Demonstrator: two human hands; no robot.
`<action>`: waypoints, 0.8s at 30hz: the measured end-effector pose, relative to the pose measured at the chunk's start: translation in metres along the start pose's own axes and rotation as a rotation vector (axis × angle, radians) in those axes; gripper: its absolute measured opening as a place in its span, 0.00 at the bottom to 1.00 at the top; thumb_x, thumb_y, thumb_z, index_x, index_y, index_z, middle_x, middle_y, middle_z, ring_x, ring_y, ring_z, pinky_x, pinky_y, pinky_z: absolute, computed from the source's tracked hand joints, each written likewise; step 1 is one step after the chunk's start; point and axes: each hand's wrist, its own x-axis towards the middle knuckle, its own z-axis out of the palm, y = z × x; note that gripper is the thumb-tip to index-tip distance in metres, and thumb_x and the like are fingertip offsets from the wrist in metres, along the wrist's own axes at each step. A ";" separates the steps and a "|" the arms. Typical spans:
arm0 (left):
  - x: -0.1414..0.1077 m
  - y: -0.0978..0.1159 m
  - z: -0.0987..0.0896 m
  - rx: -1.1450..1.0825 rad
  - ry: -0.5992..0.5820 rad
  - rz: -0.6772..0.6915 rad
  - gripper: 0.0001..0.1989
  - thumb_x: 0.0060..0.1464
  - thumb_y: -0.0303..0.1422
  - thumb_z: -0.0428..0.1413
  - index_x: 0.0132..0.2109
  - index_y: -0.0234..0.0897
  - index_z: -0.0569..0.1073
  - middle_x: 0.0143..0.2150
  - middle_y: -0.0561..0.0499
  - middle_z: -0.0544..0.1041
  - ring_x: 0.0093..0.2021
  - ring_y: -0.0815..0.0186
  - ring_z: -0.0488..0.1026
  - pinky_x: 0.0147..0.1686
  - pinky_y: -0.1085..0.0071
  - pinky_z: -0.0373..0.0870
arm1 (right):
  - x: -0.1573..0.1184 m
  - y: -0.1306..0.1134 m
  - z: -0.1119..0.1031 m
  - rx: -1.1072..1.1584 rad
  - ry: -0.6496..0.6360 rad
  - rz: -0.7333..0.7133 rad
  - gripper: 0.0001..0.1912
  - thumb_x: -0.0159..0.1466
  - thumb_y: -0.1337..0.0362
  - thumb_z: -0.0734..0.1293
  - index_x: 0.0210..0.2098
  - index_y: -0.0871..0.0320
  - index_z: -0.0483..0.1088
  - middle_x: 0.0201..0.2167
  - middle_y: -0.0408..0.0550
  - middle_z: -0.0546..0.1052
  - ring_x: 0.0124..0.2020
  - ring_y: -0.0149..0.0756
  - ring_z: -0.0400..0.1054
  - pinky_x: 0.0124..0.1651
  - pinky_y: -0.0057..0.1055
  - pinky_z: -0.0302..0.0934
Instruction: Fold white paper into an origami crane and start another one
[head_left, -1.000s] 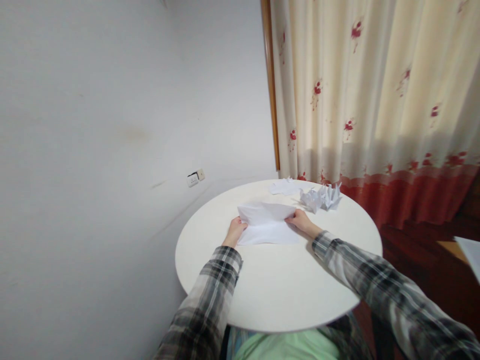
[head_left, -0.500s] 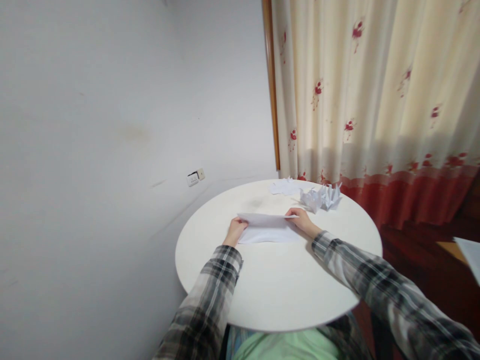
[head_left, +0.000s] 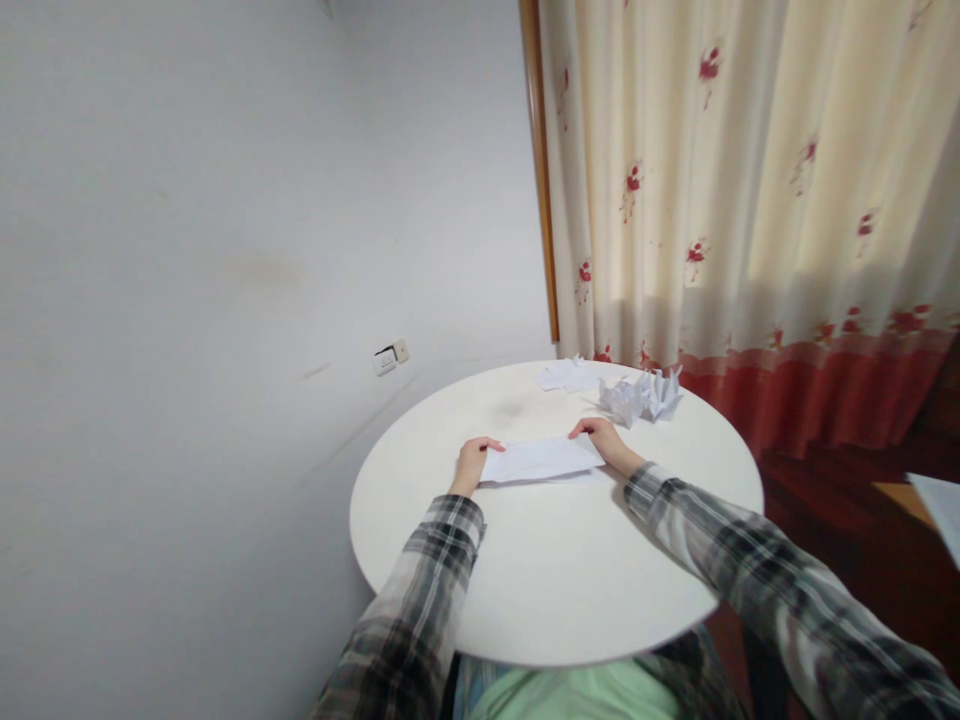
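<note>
Gripping a folded sheet of plain white paper [head_left: 538, 461] by its two ends, a person's bare left hand [head_left: 471, 467] and bare right hand [head_left: 606, 442] reached out over a round, smooth white tabletop [head_left: 570, 575]. The fingers of the left hand were closed on the left end of the sheet, with the thumb side near the far edge. The fingers of the right hand pinched the far right corner. The sheet lay across the middle of the tabletop, between the hands, doubled over on itself; its upper layer stood slightly apart from the lower one, which peeped out along the near right edge.

Both forearms wore long sleeves in a black, grey and white plaid [head_left: 435, 560], and a light green garment [head_left: 592, 692] showed below the near rim.

Beyond the right hand, near the far right rim, sat a cluster of pointed, folded white paper shapes [head_left: 641, 398]. Just to the left of them, some flatter white paper [head_left: 566, 376] lay at the far rim.

To the left rose a pale, scuffed wall [head_left: 225, 200] with a small white electrical socket [head_left: 385, 362]. A brown wooden strip [head_left: 541, 180] separated it from a cream curtain with red flowers and a red lower band [head_left: 712, 200]. Dark reddish floor [head_left: 832, 530] showed at the right.
</note>
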 end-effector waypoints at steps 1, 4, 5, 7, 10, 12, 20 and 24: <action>0.000 0.000 0.000 0.032 0.003 -0.001 0.12 0.39 0.21 0.47 0.26 0.34 0.75 0.33 0.49 0.77 0.34 0.66 0.72 0.35 0.72 0.65 | 0.000 0.000 0.000 -0.007 -0.002 -0.003 0.11 0.42 0.73 0.58 0.19 0.61 0.70 0.20 0.45 0.74 0.23 0.32 0.65 0.27 0.26 0.56; -0.002 0.002 -0.001 0.107 0.005 -0.008 0.13 0.40 0.21 0.47 0.27 0.35 0.75 0.31 0.50 0.77 0.33 0.66 0.71 0.34 0.73 0.64 | -0.002 -0.002 0.001 -0.028 -0.007 -0.005 0.11 0.41 0.74 0.57 0.19 0.61 0.71 0.21 0.45 0.74 0.24 0.33 0.66 0.28 0.26 0.56; -0.002 0.003 -0.001 0.120 0.007 -0.008 0.14 0.40 0.21 0.47 0.27 0.35 0.76 0.31 0.51 0.76 0.33 0.66 0.71 0.34 0.73 0.64 | -0.003 -0.002 0.001 -0.034 -0.007 -0.005 0.12 0.41 0.74 0.57 0.19 0.62 0.71 0.21 0.46 0.74 0.25 0.33 0.66 0.29 0.26 0.57; -0.003 0.004 -0.001 0.131 0.011 -0.002 0.14 0.40 0.20 0.47 0.27 0.36 0.76 0.31 0.51 0.76 0.34 0.66 0.71 0.35 0.73 0.64 | -0.003 -0.002 0.002 -0.047 -0.002 -0.011 0.12 0.41 0.75 0.57 0.19 0.62 0.71 0.21 0.46 0.74 0.25 0.33 0.66 0.29 0.26 0.57; -0.003 0.004 -0.001 0.134 0.006 0.017 0.14 0.42 0.20 0.46 0.27 0.36 0.75 0.31 0.51 0.76 0.35 0.65 0.70 0.38 0.72 0.63 | -0.002 -0.001 0.002 -0.084 0.003 -0.031 0.13 0.41 0.75 0.57 0.20 0.61 0.71 0.22 0.46 0.74 0.26 0.33 0.66 0.30 0.26 0.57; -0.001 0.003 -0.001 0.122 0.019 0.031 0.14 0.44 0.21 0.45 0.28 0.36 0.75 0.32 0.51 0.76 0.37 0.65 0.70 0.40 0.71 0.63 | -0.001 0.001 0.000 -0.126 0.006 -0.040 0.13 0.42 0.75 0.56 0.20 0.61 0.71 0.22 0.46 0.74 0.26 0.33 0.66 0.31 0.27 0.57; 0.005 0.001 0.002 -0.086 0.153 -0.128 0.14 0.51 0.36 0.45 0.39 0.32 0.70 0.34 0.46 0.74 0.36 0.64 0.70 0.39 0.68 0.63 | -0.002 0.004 -0.006 -0.163 0.064 -0.083 0.09 0.46 0.72 0.60 0.22 0.61 0.71 0.24 0.50 0.75 0.28 0.38 0.67 0.33 0.30 0.59; 0.001 0.009 0.001 -0.221 0.126 -0.109 0.14 0.47 0.36 0.51 0.38 0.31 0.69 0.38 0.43 0.73 0.40 0.63 0.69 0.42 0.68 0.62 | -0.005 0.005 -0.008 -0.131 0.095 -0.156 0.08 0.46 0.71 0.61 0.23 0.60 0.71 0.27 0.50 0.75 0.31 0.38 0.68 0.37 0.33 0.59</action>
